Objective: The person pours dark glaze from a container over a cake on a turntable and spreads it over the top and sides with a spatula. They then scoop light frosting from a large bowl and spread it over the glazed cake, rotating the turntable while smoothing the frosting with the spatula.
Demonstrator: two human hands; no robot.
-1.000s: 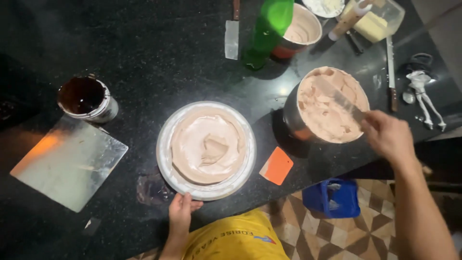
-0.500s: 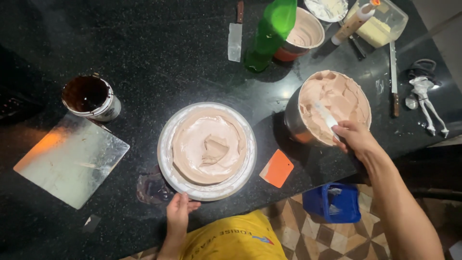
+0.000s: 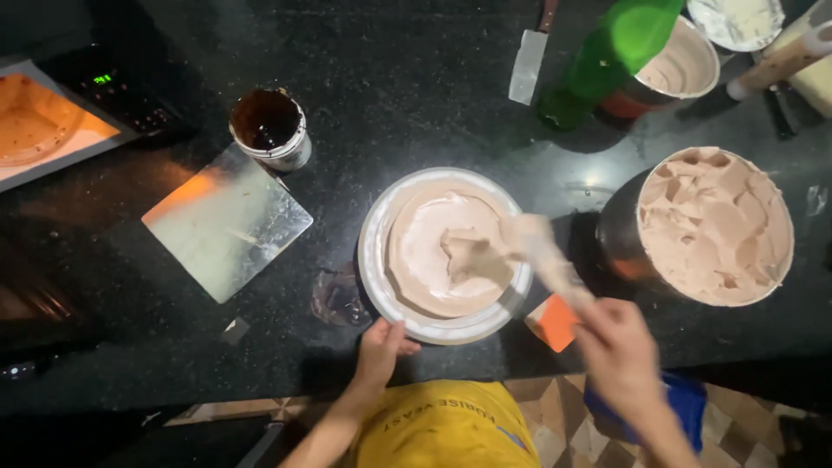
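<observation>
Currently frosting step: right hand (image 3: 617,354) closed around spatula (image 3: 537,251), loaded blade over cake (image 3: 446,251) on turntable (image 3: 374,260). Left hand (image 3: 379,348) fingers rest on turntable's near rim, grip unclear. Cream bowl (image 3: 715,225) right of cake. Next probably needs spreading outward, steady rotation.

view: one head camera, no second view to share with
position: above the black bench (image 3: 416,78), over the person's chest
facing: straight down
nearness: close; cake (image 3: 446,251) just beyond the fingers (image 3: 386,334), bowl (image 3: 715,225) beyond the right hand (image 3: 620,355)
</observation>
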